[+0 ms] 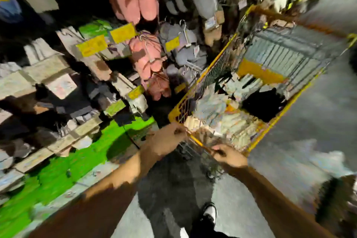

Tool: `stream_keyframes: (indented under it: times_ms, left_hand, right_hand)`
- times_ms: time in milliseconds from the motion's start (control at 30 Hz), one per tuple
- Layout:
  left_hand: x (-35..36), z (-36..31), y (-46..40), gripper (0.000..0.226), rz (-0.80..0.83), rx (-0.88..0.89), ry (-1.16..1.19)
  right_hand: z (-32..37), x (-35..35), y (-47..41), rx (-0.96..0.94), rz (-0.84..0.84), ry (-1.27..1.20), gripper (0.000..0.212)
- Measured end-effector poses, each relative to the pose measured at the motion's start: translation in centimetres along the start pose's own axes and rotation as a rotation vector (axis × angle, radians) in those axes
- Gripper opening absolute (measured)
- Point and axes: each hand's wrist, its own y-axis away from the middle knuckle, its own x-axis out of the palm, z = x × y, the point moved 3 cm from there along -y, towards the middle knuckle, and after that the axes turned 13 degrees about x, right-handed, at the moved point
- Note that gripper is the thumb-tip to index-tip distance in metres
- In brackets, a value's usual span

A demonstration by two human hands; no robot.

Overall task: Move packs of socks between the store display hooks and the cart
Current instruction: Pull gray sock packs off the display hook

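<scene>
The frame is heavily blurred. A yellow wire cart (216, 58) stands at the right of the display, with several light packs of socks (228, 121) piled in its near end. My left hand (166, 139) grips the cart's near rim at its left corner. My right hand (229, 155) grips the same rim further right. On the left, packs of socks (63, 85) hang in rows on the display hooks, with yellow price tags (92, 44) at the hook ends.
Pink plush slippers (148, 60) and grey ones (185, 44) hang in the middle of the display, close to the cart's left side. A green base strip (63, 176) runs along the display's foot. Grey floor (309, 121) lies right of the cart. My shoe (210, 211) shows below.
</scene>
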Motion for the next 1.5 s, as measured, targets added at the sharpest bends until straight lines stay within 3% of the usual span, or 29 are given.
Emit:
stream_keyframes:
  times_ms: [67,133,300,533,667,867,1033,1133,1267,1400,1433,1500]
  left_hand:
    - [1.6,-1.2,-2.9,0.026,0.066,-0.02,0.029]
    - [2.8,-1.6,-5.6,0.018,0.065,-0.04,0.065]
    - [4.4,0.1,-13.0,0.02,0.06,-0.155,0.036]
    - [5.8,2.5,-24.3,0.027,0.095,-0.078,-0.004]
    - [7.7,4.4,-29.9,0.034,0.146,-0.058,0.045]
    - [10.5,8.2,-36.2,0.039,0.243,-0.229,0.094]
    - [12.5,10.3,-38.8,0.041,0.386,-0.331,-0.089]
    - [13.7,12.1,-39.2,0.044,0.363,-0.515,0.019]
    - [13.6,11.6,-39.1,0.052,0.346,-0.633,0.19]
    - [13.7,11.5,-39.2,0.075,0.319,-0.726,0.385]
    - [14.0,11.7,-39.2,0.083,0.311,-0.741,0.415]
    - [14.7,12.5,-39.1,0.089,0.309,-0.766,0.454]
  right_hand:
    - [-1.9,-1.8,-2.4,0.069,-0.05,-0.105,0.015]
    - [-2.8,-3.5,-4.3,0.147,-0.044,-0.103,0.032]
    - [-3.9,-6.7,-10.5,0.234,-0.072,-0.116,0.019]
    - [-2.7,-7.6,-20.9,0.384,-0.024,-0.248,0.025]
    - [-2.2,-7.3,-26.4,0.449,-0.08,-0.298,0.027]
    - [-0.1,-6.0,-33.4,0.507,-0.15,-0.421,0.023]
    - [-0.3,-5.4,-36.6,0.599,-0.237,-0.461,0.044]
    - [-0.9,-5.2,-37.3,0.668,-0.305,-0.542,0.048]
    - [-5.5,-3.2,-39.5,0.778,-0.332,-0.731,0.074]
    - [-3.4,-5.3,-38.0,0.799,-0.289,-0.871,0.039]
    - [-3.6,-5.2,-38.2,0.814,-0.243,-0.907,0.042]
    - [-3.5,-4.7,-38.3,0.812,-0.07,-1.023,0.069]
